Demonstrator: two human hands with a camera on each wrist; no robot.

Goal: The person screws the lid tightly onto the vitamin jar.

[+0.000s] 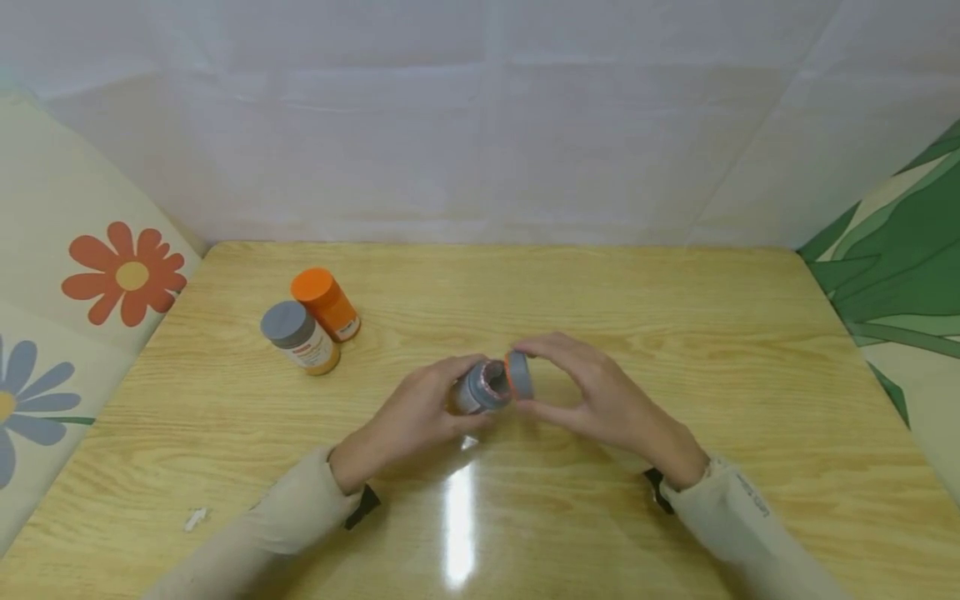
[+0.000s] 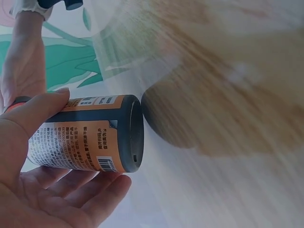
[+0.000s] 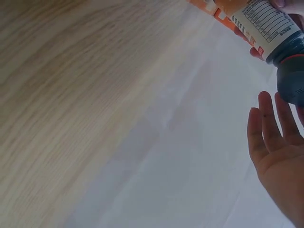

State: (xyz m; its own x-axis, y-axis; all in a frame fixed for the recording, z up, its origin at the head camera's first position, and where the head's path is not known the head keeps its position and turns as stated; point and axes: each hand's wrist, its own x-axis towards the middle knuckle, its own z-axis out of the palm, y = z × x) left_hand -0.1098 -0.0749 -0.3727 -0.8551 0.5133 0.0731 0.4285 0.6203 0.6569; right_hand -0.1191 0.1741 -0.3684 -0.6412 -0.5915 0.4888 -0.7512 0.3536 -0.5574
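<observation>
In the head view my left hand (image 1: 420, 408) grips a pill bottle (image 1: 469, 393), tilted so that its mouth faces right. My right hand (image 1: 600, 396) pinches a grey screw cap (image 1: 521, 375) between thumb and fingers. The cap is tilted right at the bottle's mouth, and part of the dark opening shows. The left wrist view shows the thumb and fingers around the bottle (image 2: 85, 133), with its orange label and dark base. From the right wrist, the cap (image 3: 290, 78) appears at the bottle's neck, above the fingers.
Two more bottles stand close together at the left of the wooden table (image 1: 675, 317): an orange one (image 1: 326, 304) and a grey-lidded one (image 1: 300, 337). A small white mark (image 1: 197, 518) shows at the front left. A white sheet (image 1: 480, 125) hangs behind the table.
</observation>
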